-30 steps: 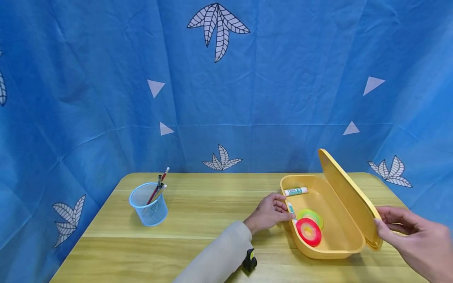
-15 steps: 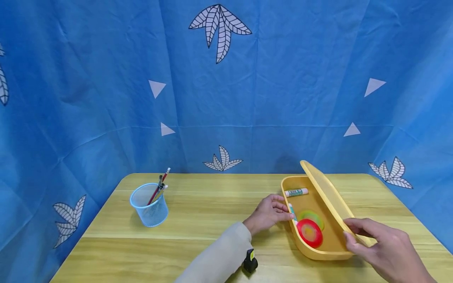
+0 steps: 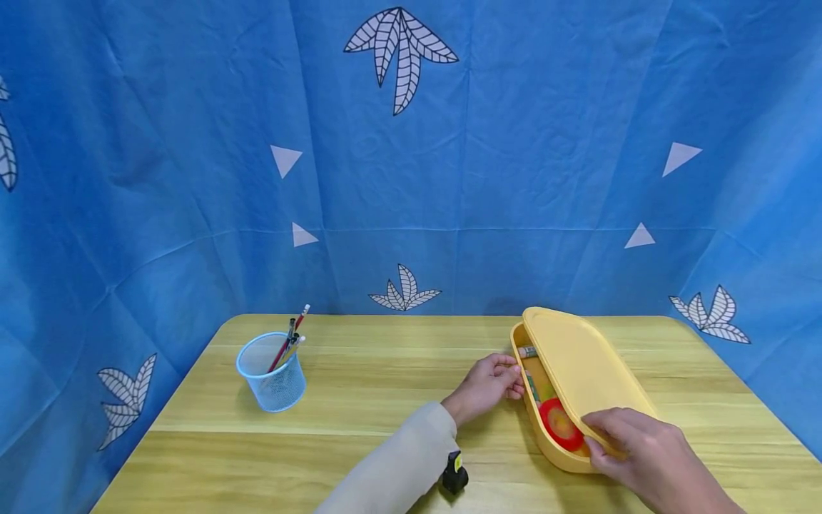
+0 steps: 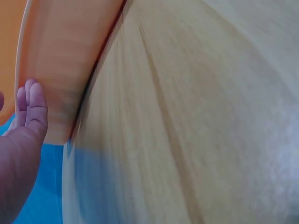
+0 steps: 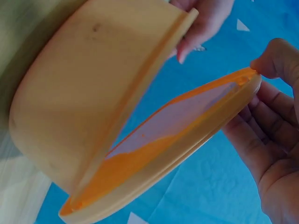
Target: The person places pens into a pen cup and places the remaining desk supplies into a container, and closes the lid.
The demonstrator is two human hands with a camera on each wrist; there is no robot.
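Observation:
A yellow plastic box (image 3: 550,450) stands on the right side of the table, its hinged lid (image 3: 591,364) tilted low over it. My right hand (image 3: 642,453) pinches the lid's near edge between thumb and fingers. In the right wrist view a wedge-shaped gap shows between lid and box. My left hand (image 3: 484,385) rests its fingers against the box's left outer wall (image 4: 70,60), close to the rim. Inside, a red tape roll (image 3: 560,428) and two glue sticks, one at the far end (image 3: 528,351) and one along the left wall (image 3: 533,386), show partly.
A light-blue mesh pen cup (image 3: 276,385) holding several pencils and pens (image 3: 292,339) stands at the table's left. The wooden table (image 3: 385,357) backs onto a blue curtain (image 3: 411,178). A small black device (image 3: 454,475) is at the left sleeve (image 3: 398,457).
My right hand has swung the lid leftward and down over the box, covering much of its inside. The left hand stays at the left wall, its thumb drawn back from over the rim.

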